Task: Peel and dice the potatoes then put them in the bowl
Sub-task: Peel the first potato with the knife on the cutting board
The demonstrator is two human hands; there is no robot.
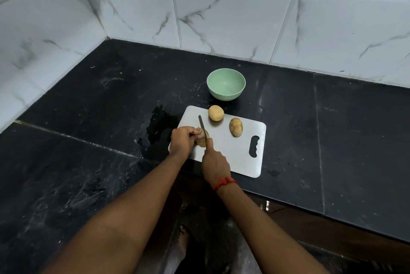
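The left hand is gripping one potato; the right hand is gripping the knife. Two potatoes are waiting unpeeled; the bowl is empty.

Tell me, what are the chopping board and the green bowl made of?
The chopping board looks like brushed steel: grey, thin, with a dull sheen. The green bowl seems matte plastic or a similar composite, pale and without gloss; ceramic cannot be ruled out.

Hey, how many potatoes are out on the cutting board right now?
3. One round potato at the board's far edge, one oval potato right of it, and one held potato under the left hand, partly hidden.
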